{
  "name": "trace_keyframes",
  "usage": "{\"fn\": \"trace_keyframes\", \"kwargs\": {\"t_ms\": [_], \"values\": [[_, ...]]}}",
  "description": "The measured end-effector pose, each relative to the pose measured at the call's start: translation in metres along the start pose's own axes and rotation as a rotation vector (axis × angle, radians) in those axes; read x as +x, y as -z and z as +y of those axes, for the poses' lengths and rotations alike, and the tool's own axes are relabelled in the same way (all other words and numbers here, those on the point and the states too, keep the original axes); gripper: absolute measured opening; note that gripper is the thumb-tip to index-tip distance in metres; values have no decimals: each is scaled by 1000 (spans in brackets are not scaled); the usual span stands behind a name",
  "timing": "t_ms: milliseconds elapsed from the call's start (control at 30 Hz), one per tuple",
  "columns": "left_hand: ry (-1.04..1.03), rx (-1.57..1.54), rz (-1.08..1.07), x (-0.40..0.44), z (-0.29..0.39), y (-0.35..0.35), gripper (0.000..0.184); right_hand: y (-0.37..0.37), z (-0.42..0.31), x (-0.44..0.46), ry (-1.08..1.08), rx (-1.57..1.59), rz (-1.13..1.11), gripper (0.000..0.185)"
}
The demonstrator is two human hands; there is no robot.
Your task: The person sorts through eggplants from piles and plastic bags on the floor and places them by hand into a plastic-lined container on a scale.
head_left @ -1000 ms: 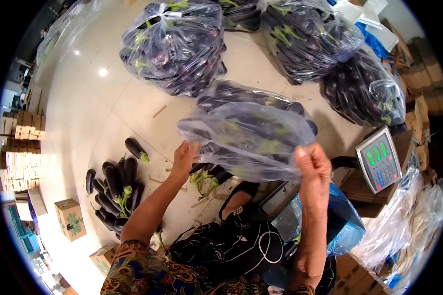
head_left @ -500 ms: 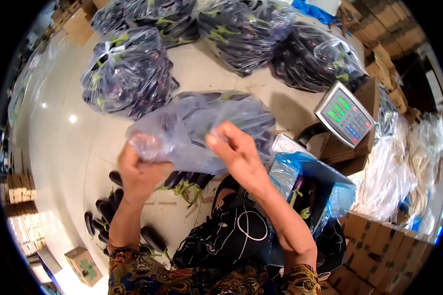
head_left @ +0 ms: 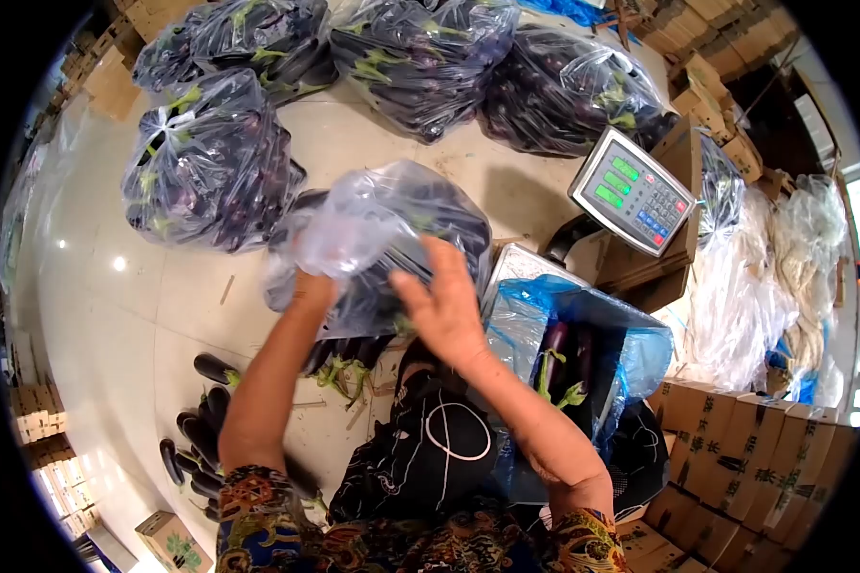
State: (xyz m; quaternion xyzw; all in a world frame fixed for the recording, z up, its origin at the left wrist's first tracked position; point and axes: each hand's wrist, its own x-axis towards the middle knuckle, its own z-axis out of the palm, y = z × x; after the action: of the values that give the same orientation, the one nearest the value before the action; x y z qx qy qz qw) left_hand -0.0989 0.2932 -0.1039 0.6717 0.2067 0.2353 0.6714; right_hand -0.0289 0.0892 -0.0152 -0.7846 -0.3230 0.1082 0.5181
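Observation:
Bunched clear plastic of a bag of eggplants [head_left: 440,210] covers most of my left hand [head_left: 317,279]; its fingers are hidden under the film. My right hand [head_left: 441,310] is beside the bag's near side, thumb and fingers apart, holding nothing. Dark eggplants show through the bag. Loose eggplants with green stems [head_left: 349,358] lie on the floor just below it. To the right, a blue-lined box [head_left: 631,368] with eggplants inside stands on a metal scale platform [head_left: 521,267].
Several filled eggplant bags [head_left: 210,167] stand across the back. A scale display [head_left: 633,191] is at the right, above stacked cartons [head_left: 736,449]. More loose eggplants [head_left: 199,435] lie at lower left, near a small carton [head_left: 172,542].
The view has shifted right. The bag's plastic, earlier stretched between both hands, is now bunched at my left hand. My right hand has let go of it and opened.

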Motion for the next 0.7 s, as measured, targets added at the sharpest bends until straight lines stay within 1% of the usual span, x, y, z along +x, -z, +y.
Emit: {"fn": "trace_keyframes", "kwargs": {"t_ms": [33, 67, 100, 133, 167, 200, 233, 300, 333, 400, 433, 467, 533, 567, 633, 700], "values": [[59, -169, 47, 7, -8, 12, 35, 2, 38, -9, -192, -21, 22, 64], [96, -549, 155, 14, -24, 22, 33, -3, 82, -23, -379, -12, 10, 76], [40, -507, 200, 23, -15, 29, 31, -8, 111, -33, -562, 0, 1, 89], [-14, -462, 247, 31, -4, 37, 29, -13, 116, -34, -686, 164, 51, 96], [-9, -507, 142, 44, -6, 70, 32, -22, 117, -31, -804, 330, 100, 104], [-32, -505, 170, 53, 43, 45, 31, -27, 114, -25, -904, 432, 116, 109], [-14, -436, 267, 70, 48, 52, 33, -33, 111, -20, -1005, 531, 142, 114], [-21, -328, 336, 92, 59, 60, 31, -33, 97, 4, -1176, 609, 149, 120], [-10, -350, 295, 93, 65, 62, 30, -32, 102, 10, -1137, 689, 107, 123], [30, -390, 219, 71, 72, 67, 28, -32, 123, 26, -1034, 800, 65, 122], [71, -369, 225, 53, 75, 70, 27, -35, 136, 34, -980, 857, 48, 121], [113, -351, 235, 26, 77, 75, 26, -43, 148, 36, -975, 824, 75, 118], [187, -325, 275, -18, 82, 82, 25, -42, 146, 47, -900, 810, 27, 116], [140, -238, 308, -29, 85, 83, 27, -43, 144, 50, -868, 805, 2, 115], [48, -48, 374, -49, 100, 84, 32, -51, 138, 58, -816, 710, 31, 99], [33, 6, 428, -55, 107, 91, 35, -58, 131, 80, -738, 612, 39, 85]]}}
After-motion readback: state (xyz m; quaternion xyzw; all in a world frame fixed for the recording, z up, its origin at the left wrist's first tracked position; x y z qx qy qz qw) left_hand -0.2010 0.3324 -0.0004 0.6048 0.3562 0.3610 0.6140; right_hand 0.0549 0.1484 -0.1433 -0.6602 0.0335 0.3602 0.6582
